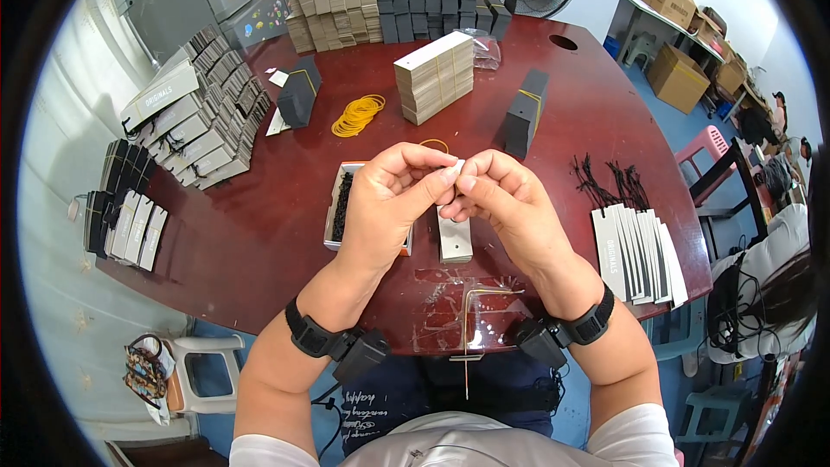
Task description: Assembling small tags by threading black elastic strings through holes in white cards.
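Observation:
My left hand (393, 186) and my right hand (510, 192) meet over the middle of the table, thumbs and forefingers pinched together at the tips. What they pinch is too small and covered to make out. A thin yellow loop, like a rubber band (437, 143), shows just beyond my left fingers; I cannot tell whether it is held. Below my hands lies a small stack of pale tags (456, 249) with a hole near the end, partly hidden. Beside my left wrist, an open box (330, 229) holds black cords (344, 203).
A bent metal rod (468, 320) is taped at the table's front edge. Corded tags (635, 255) lie fanned at right; stacked tags (194, 121) stand at left. Beyond my hands are yellow rubber bands (357, 116), a banded pale block (435, 78) and black blocks (526, 112).

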`<state>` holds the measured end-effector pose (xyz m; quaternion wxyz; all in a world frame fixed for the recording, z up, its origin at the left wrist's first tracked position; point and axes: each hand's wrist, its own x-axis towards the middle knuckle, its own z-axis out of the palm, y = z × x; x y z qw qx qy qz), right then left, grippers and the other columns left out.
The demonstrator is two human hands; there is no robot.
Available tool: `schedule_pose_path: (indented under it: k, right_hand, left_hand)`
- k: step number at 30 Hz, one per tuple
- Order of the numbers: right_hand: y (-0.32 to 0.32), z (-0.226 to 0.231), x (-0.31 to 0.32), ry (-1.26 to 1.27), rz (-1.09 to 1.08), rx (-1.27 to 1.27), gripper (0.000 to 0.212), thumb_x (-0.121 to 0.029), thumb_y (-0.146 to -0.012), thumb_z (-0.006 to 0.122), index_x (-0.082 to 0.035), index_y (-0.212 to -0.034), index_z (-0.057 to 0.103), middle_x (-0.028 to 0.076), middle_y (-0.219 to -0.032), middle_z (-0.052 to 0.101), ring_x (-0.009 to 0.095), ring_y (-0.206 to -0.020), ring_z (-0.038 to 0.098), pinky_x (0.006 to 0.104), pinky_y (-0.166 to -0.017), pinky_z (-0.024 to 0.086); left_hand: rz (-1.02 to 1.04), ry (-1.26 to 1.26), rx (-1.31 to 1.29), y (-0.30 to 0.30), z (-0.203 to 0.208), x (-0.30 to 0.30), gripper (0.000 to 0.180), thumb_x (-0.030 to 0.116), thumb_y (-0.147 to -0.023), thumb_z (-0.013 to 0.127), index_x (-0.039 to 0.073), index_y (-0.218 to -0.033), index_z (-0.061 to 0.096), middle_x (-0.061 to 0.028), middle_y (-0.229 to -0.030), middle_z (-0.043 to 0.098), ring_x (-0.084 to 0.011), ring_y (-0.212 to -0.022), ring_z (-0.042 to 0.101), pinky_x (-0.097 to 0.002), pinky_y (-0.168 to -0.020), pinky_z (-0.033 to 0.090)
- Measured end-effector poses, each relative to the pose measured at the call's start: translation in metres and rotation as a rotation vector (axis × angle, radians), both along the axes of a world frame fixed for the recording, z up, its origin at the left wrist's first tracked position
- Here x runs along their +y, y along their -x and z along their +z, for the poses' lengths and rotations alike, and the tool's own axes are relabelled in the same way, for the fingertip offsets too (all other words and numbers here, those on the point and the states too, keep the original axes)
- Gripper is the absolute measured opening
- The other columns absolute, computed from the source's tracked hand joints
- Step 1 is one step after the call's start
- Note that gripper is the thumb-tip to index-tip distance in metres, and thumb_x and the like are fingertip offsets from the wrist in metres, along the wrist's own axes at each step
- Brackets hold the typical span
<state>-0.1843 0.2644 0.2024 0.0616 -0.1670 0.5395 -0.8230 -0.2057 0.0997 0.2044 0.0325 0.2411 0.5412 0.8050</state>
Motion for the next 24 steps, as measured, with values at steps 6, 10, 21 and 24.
schedule_pose_path:
  k: [6, 10, 21, 24]
  right_hand:
    - [-0.0009, -0.0002, 0.0014, 0.034, 0.029, -0.013, 0.010, -0.015, -0.093, 0.053, -0.005, -0.092, 0.054, 0.009, -0.093, 0.064, 0.014, -0.081, 0.064, 0.0243, -0.072, 0.048]
    - [-0.0021, 0.0014, 0.0019, 0.057, 0.054, -0.026, 0.011, -0.016, -0.094, 0.052, -0.005, -0.092, 0.053, 0.010, -0.092, 0.064, 0.015, -0.080, 0.064, 0.0243, -0.071, 0.048]
    - [-0.0014, 0.0001, 0.0009, -0.095, -0.078, 0.064, 0.015, -0.009, -0.087, 0.063, -0.004, -0.101, 0.059, 0.001, -0.089, 0.063, 0.005, -0.068, 0.053, 0.0199, -0.063, 0.043]
    - [-0.0039, -0.0014, -0.0011, -0.272, -0.214, 0.142, 0.021, -0.009, -0.088, 0.063, -0.003, -0.108, 0.061, 0.000, -0.088, 0.062, 0.004, -0.066, 0.049, 0.0199, -0.060, 0.041]
  left_hand:
    - [-0.001, -0.014, -0.021, 0.0011, -0.0011, -0.0002, 0.013, 0.001, -0.085, 0.063, -0.002, -0.098, 0.061, -0.0041, -0.086, 0.064, -0.0065, -0.074, 0.058, -0.0206, -0.069, 0.049]
    - [0.023, -0.011, -0.026, -0.0006, 0.0011, 0.0010, 0.013, 0.001, -0.085, 0.064, -0.002, -0.097, 0.061, -0.0038, -0.085, 0.063, -0.0063, -0.073, 0.058, -0.0203, -0.068, 0.049]
    - [0.102, 0.041, 0.153, 0.0033, -0.0018, -0.0003, 0.007, -0.002, -0.084, 0.064, -0.001, -0.091, 0.063, -0.0054, -0.096, 0.055, -0.0112, -0.087, 0.057, -0.0246, -0.078, 0.047]
    - [0.061, 0.023, 0.112, 0.0044, -0.0011, -0.0028, 0.007, -0.001, -0.083, 0.065, -0.001, -0.090, 0.063, -0.0055, -0.098, 0.053, -0.0117, -0.090, 0.055, -0.0251, -0.080, 0.046]
